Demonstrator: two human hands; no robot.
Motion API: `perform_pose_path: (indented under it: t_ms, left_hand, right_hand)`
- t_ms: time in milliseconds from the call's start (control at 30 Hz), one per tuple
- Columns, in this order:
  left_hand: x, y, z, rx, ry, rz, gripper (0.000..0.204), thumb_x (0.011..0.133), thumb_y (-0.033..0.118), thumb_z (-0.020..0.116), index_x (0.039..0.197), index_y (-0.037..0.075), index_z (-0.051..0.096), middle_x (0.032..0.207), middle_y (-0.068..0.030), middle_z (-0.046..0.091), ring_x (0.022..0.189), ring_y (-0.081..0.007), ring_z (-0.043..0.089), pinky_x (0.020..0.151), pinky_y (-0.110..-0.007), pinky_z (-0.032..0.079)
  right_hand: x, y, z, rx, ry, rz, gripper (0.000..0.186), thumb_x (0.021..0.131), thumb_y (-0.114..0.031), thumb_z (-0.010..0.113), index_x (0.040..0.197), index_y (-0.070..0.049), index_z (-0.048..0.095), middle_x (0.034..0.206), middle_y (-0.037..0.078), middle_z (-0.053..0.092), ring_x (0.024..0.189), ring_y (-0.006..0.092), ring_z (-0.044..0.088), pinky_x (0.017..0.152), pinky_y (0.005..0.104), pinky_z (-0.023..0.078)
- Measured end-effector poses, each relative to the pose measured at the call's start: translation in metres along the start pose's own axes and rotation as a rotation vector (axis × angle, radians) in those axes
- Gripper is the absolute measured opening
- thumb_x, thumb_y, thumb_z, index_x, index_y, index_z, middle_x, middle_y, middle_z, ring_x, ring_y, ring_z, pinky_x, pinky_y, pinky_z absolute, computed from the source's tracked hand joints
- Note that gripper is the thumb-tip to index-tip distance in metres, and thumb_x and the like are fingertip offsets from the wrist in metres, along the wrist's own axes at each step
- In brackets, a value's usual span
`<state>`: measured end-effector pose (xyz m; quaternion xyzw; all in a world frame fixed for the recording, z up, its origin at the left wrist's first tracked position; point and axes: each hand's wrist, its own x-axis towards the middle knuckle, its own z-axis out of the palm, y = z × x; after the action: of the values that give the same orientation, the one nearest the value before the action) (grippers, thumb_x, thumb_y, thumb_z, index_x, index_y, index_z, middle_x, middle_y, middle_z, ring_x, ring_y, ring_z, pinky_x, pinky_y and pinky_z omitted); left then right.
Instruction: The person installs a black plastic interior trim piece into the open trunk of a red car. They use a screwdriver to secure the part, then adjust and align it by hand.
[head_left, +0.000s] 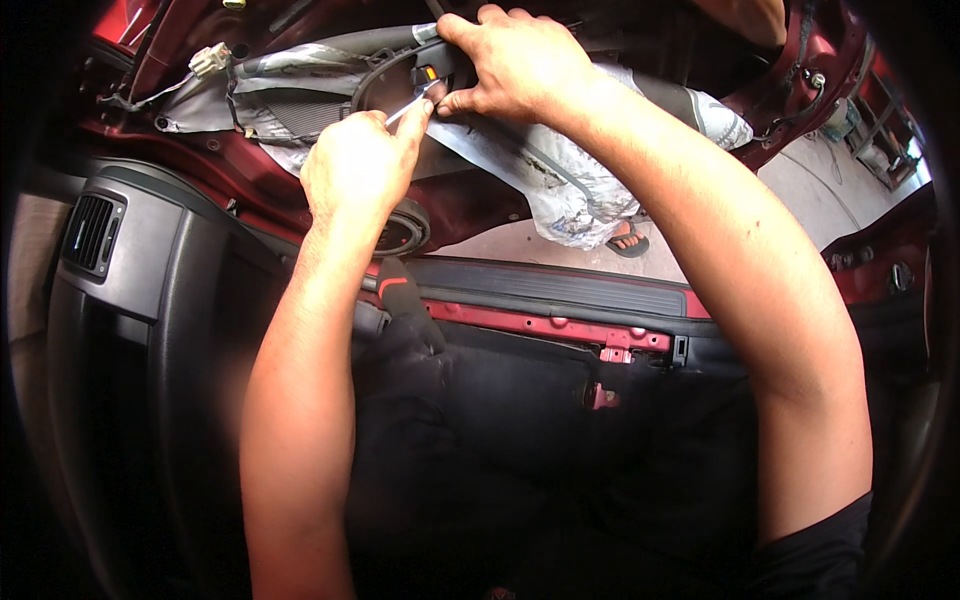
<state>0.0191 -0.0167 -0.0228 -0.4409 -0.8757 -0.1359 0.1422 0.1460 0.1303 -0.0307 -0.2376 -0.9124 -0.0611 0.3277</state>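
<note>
My left hand (360, 165) is closed around a slim metal tool, perhaps a screwdriver; its thin shaft (403, 108) shows beyond my fingers and points at a dark part. My right hand (525, 65) grips that black curved part (422, 60), thumb below and fingers over the top. A small orange and yellow mark shows on the part. Both hands are close together, in front of an open dark red car door (250, 175) without its inner trim. Crumpled silver sheeting (580, 195) hangs over the door's inside.
A round speaker (403, 232) sits low in the door. Left of it is the dashboard's end with an air vent (92, 235). A sill plate (560, 288) runs below the door. Another person's sandalled foot (628, 240) stands on the floor beyond. A pale connector (210, 60) hangs at upper left.
</note>
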Motion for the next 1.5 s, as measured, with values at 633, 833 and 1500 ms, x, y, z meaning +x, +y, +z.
perform_pose_path:
  t_ms: [633, 833, 1500]
  left_hand:
    - [0.004, -0.003, 0.001, 0.082, -0.032, 0.025, 0.084, 0.09, 0.074, 0.052, 0.125, 0.0, 0.069, 0.114, -0.0261, 0.071, 0.115, -0.038, 0.066, 0.1, -0.045, 0.05]
    - [0.004, -0.002, -0.001, 0.09, -0.042, 0.027, 0.082, 0.09, 0.075, 0.051, 0.12, 0.001, 0.072, 0.11, -0.0265, 0.071, 0.113, -0.0391, 0.067, 0.098, -0.046, 0.05]
    - [0.007, -0.007, 0.008, 0.13, 0.022, 0.083, 0.074, 0.093, 0.072, 0.05, 0.109, 0.004, 0.075, 0.108, -0.0231, 0.072, 0.107, -0.0379, 0.069, 0.094, -0.046, 0.053]
  right_hand:
    - [-0.011, -0.007, -0.015, 0.064, 0.02, -0.032, 0.068, 0.079, -0.051, 0.077, 0.129, -0.01, 0.056, 0.109, 0.02, 0.062, 0.102, 0.0358, 0.065, 0.087, 0.0463, 0.053]
    - [-0.005, -0.006, -0.014, 0.066, -0.059, 0.01, 0.069, 0.079, -0.051, 0.076, 0.129, -0.01, 0.056, 0.11, 0.02, 0.062, 0.102, 0.0361, 0.065, 0.088, 0.0465, 0.053]
    - [-0.009, -0.003, -0.017, 0.116, -0.04, -0.034, 0.07, 0.077, -0.052, 0.078, 0.13, -0.012, 0.055, 0.11, 0.02, 0.063, 0.102, 0.0361, 0.066, 0.087, 0.0469, 0.054]
